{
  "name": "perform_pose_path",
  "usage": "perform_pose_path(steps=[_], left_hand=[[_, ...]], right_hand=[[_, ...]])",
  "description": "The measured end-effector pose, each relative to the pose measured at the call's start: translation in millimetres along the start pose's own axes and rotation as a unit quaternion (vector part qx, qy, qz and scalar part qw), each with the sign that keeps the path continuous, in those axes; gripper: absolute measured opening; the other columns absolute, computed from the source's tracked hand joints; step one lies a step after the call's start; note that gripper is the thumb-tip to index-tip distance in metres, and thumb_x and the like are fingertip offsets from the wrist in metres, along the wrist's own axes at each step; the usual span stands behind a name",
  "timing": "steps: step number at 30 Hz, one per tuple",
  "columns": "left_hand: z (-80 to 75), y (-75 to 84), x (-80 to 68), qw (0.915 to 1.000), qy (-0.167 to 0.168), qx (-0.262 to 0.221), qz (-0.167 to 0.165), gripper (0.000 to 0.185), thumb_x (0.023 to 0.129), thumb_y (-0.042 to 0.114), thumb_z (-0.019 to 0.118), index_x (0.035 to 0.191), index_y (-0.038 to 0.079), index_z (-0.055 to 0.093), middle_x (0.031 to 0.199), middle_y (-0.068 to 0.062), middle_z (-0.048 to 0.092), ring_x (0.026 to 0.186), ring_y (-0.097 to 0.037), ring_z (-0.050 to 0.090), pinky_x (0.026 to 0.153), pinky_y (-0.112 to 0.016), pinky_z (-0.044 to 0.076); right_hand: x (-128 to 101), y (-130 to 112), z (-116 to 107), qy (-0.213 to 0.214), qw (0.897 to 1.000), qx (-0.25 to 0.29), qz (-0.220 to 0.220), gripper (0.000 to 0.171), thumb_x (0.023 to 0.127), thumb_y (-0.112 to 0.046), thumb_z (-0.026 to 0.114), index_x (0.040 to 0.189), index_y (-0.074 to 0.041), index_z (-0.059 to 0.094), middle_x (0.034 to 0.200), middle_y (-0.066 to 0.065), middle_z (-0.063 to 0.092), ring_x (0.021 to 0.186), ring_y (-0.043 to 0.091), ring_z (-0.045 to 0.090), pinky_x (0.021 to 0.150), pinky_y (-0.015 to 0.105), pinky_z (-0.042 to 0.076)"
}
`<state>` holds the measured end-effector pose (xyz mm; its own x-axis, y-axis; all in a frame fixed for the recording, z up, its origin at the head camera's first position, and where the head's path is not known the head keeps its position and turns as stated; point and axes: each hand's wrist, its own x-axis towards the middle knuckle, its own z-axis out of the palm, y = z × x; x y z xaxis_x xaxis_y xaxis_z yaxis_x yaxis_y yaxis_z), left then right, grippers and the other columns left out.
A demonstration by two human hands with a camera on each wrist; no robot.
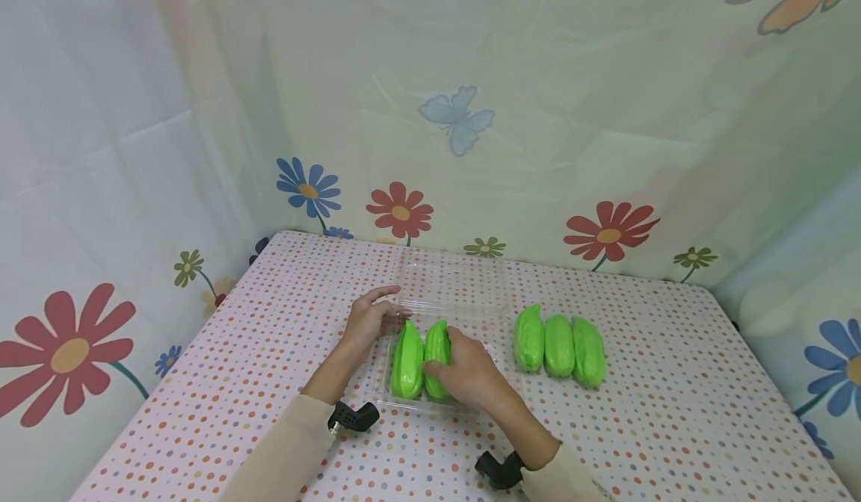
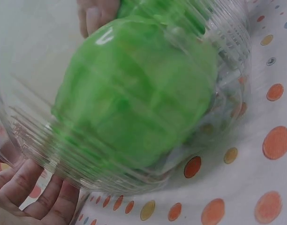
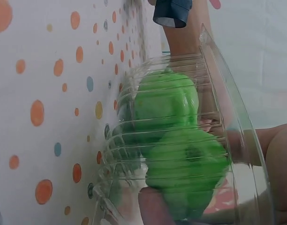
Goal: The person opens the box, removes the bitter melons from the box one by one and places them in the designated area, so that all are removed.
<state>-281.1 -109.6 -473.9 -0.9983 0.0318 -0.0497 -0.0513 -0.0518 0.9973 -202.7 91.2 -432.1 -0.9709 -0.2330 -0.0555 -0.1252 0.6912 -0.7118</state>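
In the head view, my right hand (image 1: 467, 371) grips a green bitter melon (image 1: 437, 349) inside a clear plastic clamshell container (image 1: 430, 406). One of its fingers (image 3: 153, 206) shows through the plastic wall, beside that melon. Another bitter melon (image 1: 406, 364) lies to the left in the same container, side by side with the first. My left hand (image 1: 366, 319) is at the container's upper left edge, its fingers (image 2: 45, 197) touching the outside of the wall. The container's lid (image 1: 451, 282) is flipped back, away from me.
Three more bitter melons (image 1: 558, 345) lie in a row on the dotted tablecloth (image 1: 673, 397), right of the container. A curtain (image 1: 511, 181) printed with flowers and a butterfly hangs behind the table and along its sides.
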Motion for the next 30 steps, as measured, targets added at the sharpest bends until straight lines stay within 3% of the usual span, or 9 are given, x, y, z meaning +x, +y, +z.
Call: perform_pose_path(steps=[6, 9, 13, 17, 19, 22, 26, 30], left_hand=[[-1.0, 2.1, 1.5, 1.0, -0.002, 0.002, 0.003, 0.052, 0.089, 0.004, 0.05, 0.141, 0.004, 0.058, 0.099, -0.015, 0.077, 0.088, -0.022, 0.074, 0.075, -0.029, 0.058], [-1.6, 3.2, 1.0, 1.0, -0.001, -0.001, -0.004, 0.053, 0.089, 0.003, 0.05, 0.141, 0.005, 0.058, 0.1, -0.015, 0.077, 0.089, -0.021, 0.074, 0.076, -0.029, 0.058], [-1.8, 3.0, 1.2, 1.0, -0.003, -0.001, -0.008, 0.053, 0.091, 0.004, 0.051, 0.144, 0.004, 0.054, 0.103, -0.016, 0.077, 0.093, -0.025, 0.074, 0.08, -0.034, 0.059], [-1.3, 3.0, 1.5, 1.0, -0.002, -0.002, -0.009, 0.054, 0.091, 0.004, 0.05, 0.145, 0.004, 0.053, 0.105, -0.019, 0.076, 0.095, -0.029, 0.074, 0.082, -0.038, 0.059], [-0.9, 3.5, 1.2, 1.0, -0.001, -0.001, -0.01, 0.054, 0.091, 0.004, 0.05, 0.145, 0.005, 0.053, 0.105, -0.019, 0.076, 0.093, -0.027, 0.074, 0.08, -0.036, 0.059], [-0.5, 3.8, 0.8, 1.0, 0.001, 0.001, -0.009, 0.054, 0.09, 0.004, 0.052, 0.143, 0.006, 0.056, 0.104, -0.017, 0.076, 0.088, -0.022, 0.075, 0.075, -0.031, 0.058], [-0.3, 2.8, -0.2, 0.9999, 0.006, 0.001, -0.009, 0.052, 0.09, 0.006, 0.055, 0.141, 0.007, 0.058, 0.101, -0.015, 0.077, 0.085, -0.02, 0.074, 0.073, -0.028, 0.058], [0.5, 2.3, -1.3, 0.9999, 0.009, 0.003, -0.003, 0.05, 0.092, 0.008, 0.055, 0.142, 0.006, 0.057, 0.099, -0.014, 0.078, 0.087, -0.021, 0.075, 0.075, -0.029, 0.059]], right_hand=[[2, 1, -5, 0.004, 1.0, 0.014, -0.015, 0.059, 0.088, -0.021, 0.072, 0.135, 0.006, 0.051, 0.086, 0.008, 0.062, 0.071, 0.019, 0.06, 0.063, 0.034, 0.053], [2, 0, -9, 0.01, 1.0, 0.022, -0.015, 0.063, 0.087, -0.02, 0.07, 0.14, 0.007, 0.048, 0.085, 0.008, 0.061, 0.068, 0.019, 0.059, 0.06, 0.033, 0.052], [1, 0, -13, 0.031, 0.999, 0.014, -0.005, 0.076, 0.087, -0.021, 0.071, 0.149, 0.009, 0.038, 0.096, 0.01, 0.063, 0.077, 0.019, 0.061, 0.071, 0.036, 0.056], [1, 1, -17, 0.059, 0.998, 0.009, -0.002, 0.079, 0.087, -0.023, 0.071, 0.151, 0.007, 0.037, 0.117, 0.018, 0.065, 0.097, 0.025, 0.064, 0.087, 0.044, 0.056], [0, 2, -19, 0.076, 0.997, 0.015, -0.005, 0.079, 0.086, -0.023, 0.071, 0.151, 0.006, 0.038, 0.128, 0.021, 0.062, 0.102, 0.028, 0.064, 0.089, 0.046, 0.057], [-1, 5, -24, 0.097, 0.995, 0.037, -0.008, 0.078, 0.086, -0.022, 0.071, 0.152, 0.003, 0.039, 0.137, 0.022, 0.058, 0.098, 0.028, 0.066, 0.08, 0.04, 0.06], [-4, 12, -30, 0.117, 0.991, 0.067, -0.007, 0.075, 0.085, -0.022, 0.072, 0.151, -0.001, 0.042, 0.136, 0.019, 0.058, 0.082, 0.022, 0.066, 0.064, 0.031, 0.057], [-8, 18, -37, 0.136, 0.988, 0.073, -0.003, 0.072, 0.086, -0.023, 0.072, 0.15, -0.004, 0.044, 0.136, 0.017, 0.059, 0.084, 0.022, 0.064, 0.064, 0.03, 0.055]])
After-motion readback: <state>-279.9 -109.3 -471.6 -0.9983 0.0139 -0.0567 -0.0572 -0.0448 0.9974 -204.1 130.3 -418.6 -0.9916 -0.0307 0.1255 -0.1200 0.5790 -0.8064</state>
